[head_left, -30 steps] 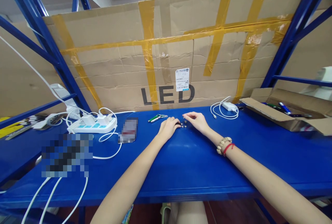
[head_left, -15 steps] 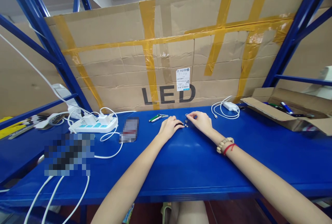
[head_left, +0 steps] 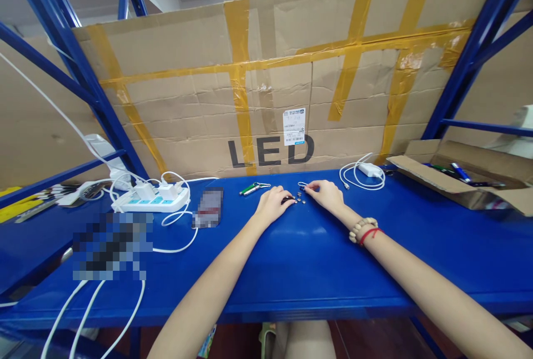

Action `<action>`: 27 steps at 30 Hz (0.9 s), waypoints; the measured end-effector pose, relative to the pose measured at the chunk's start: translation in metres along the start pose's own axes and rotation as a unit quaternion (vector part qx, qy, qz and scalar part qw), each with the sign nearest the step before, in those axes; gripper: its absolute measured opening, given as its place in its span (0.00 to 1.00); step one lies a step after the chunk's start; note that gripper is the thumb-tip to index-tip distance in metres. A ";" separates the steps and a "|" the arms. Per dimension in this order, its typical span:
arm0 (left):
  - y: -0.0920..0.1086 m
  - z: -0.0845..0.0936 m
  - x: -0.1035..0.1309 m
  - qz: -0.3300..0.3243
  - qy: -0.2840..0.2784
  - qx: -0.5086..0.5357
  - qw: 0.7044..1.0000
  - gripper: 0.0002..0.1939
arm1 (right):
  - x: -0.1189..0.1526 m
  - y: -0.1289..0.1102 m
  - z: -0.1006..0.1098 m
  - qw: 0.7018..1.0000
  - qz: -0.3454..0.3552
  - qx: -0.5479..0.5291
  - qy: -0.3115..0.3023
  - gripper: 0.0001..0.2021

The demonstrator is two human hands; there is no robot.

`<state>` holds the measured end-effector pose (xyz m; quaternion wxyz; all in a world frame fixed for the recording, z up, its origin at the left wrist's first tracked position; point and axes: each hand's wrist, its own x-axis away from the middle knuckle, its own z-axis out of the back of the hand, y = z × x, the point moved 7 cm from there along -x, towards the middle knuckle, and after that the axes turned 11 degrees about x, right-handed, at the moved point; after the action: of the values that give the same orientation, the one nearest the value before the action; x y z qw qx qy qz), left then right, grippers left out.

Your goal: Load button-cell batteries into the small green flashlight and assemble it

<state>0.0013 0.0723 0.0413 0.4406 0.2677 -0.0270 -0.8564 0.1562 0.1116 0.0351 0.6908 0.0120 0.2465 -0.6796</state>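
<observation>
My left hand [head_left: 272, 203] rests on the blue tabletop, its fingers closed around a small dark tube-like piece [head_left: 287, 199]. To its right, my right hand [head_left: 327, 195] is pinched on a small dark piece with a pale wire or cord loop [head_left: 302, 185] sticking out past the fingertips. Several tiny silvery round pieces [head_left: 303, 201], resembling button cells, lie on the surface between both hands. Behind and left of the left hand lies a slim green and silver pen-like item [head_left: 250, 189] with a pale loop at one end.
A white power strip [head_left: 152, 201] with plugs and cables stands at the left, beside a phone [head_left: 208, 208]. At the right are a white adapter with coiled cable [head_left: 370, 170] and an open cardboard box [head_left: 441, 187] holding pens. Taped cardboard [head_left: 187, 115] forms the back wall.
My right hand has shifted slightly right and down, showing more of the loop and dark piece. One silvery round piece now lies a little farther right. The left hand has barely moved.
</observation>
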 end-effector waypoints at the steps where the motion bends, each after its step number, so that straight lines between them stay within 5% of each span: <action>1: 0.000 0.000 0.000 0.000 -0.002 0.001 1.000 0.13 | 0.000 -0.001 0.000 1.000 0.004 -0.003 0.001 0.10; 8: -0.003 0.001 0.000 0.015 0.007 -0.004 1.000 0.12 | 0.005 -0.016 0.001 0.998 0.050 -0.027 -0.033 0.18; 15: -0.014 0.010 0.001 0.092 0.086 -0.026 0.992 0.12 | 0.012 -0.033 -0.001 0.989 0.121 -0.047 -0.072 0.24; 21: -0.038 0.022 0.010 0.204 0.150 -0.037 0.967 0.15 | 0.013 -0.033 0.007 0.992 0.113 -0.042 -0.034 0.22; 27: -0.054 0.024 0.016 0.268 0.155 -0.054 0.949 0.15 | 0.007 -0.019 0.012 0.997 0.053 -0.028 0.042 0.14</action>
<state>-0.0581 0.0884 0.0399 0.6661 0.3562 0.0169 -0.6550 0.1420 0.0993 0.0490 0.7149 0.0339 0.2934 -0.6338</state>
